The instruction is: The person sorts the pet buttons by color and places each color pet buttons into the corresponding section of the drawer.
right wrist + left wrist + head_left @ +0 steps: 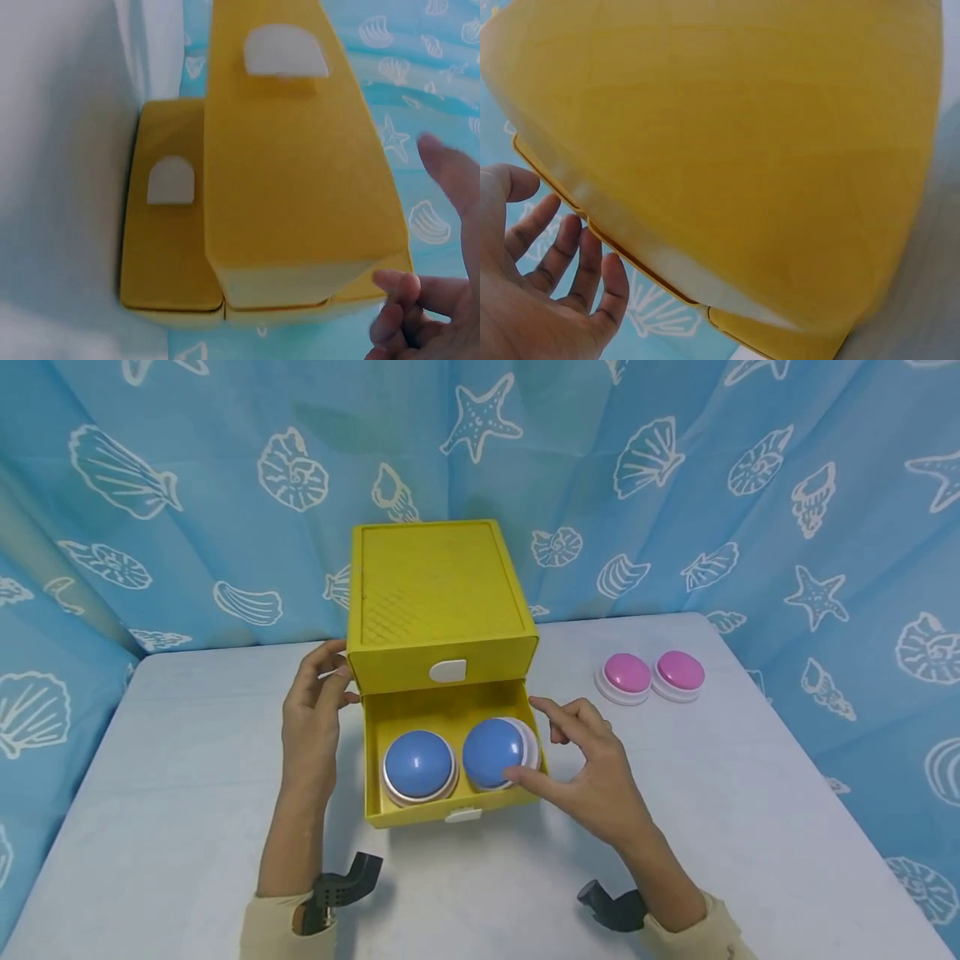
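A yellow drawer box point(442, 585) stands on the table with its middle drawer point(375, 817) pulled out. Inside that drawer are two blue dome-topped buttons with white bases; the left button point(417, 764) sits level, the right button point(489, 753) leans to the left. My right hand point(592, 768) is at the drawer's right side, fingers apart; its thumb overlaps the right button in the head view but shows above the drawer in the right wrist view. My left hand point(315, 710) is beside the box's left side, loosely curved fingertips right at its edge point(641, 264).
Two pink dome buttons, a nearer one point(627, 674) and one beside it point(679, 671), stand at the back right of the white table point(202, 777). A blue shell-print curtain point(450, 443) hangs close behind the box. The lower drawer point(171, 247) is pushed in.
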Demonstrator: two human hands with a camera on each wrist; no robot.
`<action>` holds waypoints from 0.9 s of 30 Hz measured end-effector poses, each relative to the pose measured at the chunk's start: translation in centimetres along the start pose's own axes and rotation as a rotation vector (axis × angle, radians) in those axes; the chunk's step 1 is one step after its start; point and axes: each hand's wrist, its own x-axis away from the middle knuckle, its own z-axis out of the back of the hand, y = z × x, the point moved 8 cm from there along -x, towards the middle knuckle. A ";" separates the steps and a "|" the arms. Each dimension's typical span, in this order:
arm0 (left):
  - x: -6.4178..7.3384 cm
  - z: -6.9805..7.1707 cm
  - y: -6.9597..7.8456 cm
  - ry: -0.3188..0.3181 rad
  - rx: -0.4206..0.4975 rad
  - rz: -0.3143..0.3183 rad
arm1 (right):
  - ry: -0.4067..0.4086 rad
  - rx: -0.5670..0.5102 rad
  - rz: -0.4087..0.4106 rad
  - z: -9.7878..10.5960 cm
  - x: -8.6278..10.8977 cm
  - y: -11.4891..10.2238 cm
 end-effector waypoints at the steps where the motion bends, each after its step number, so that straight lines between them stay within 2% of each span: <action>1: 0.0 -0.1 0.0 0.000 0.003 0.000 | 0.016 -0.011 0.008 0.1 0.0 -0.1; 5: 0.0 -0.1 0.2 0.007 0.003 0.006 | 0.073 -0.031 0.056 0.5 0.2 -0.5; 8: 0.0 -0.1 0.2 0.010 0.002 0.016 | 0.071 -0.039 0.106 0.6 0.5 -0.9; 14: 0.2 -0.1 0.1 0.016 0.010 0.035 | -0.012 -0.066 0.257 -0.1 2.0 -3.4; 18: 0.2 -0.1 0.1 0.019 0.010 0.034 | -0.096 0.053 0.328 -1.7 3.2 -5.2; 20: 0.1 -0.1 0.1 0.019 0.011 0.032 | -0.146 0.136 0.314 -2.4 3.5 -5.5; 22: 0.1 -0.1 0.1 0.018 0.015 0.030 | -0.209 0.207 0.259 -3.2 3.8 -5.4; 25: 0.2 -0.2 0.1 0.013 0.029 0.029 | -0.259 0.203 0.196 -4.1 4.0 -4.9; 27: 0.2 -0.2 0.1 0.010 0.043 0.031 | -0.244 0.176 0.183 -4.5 4.1 -4.5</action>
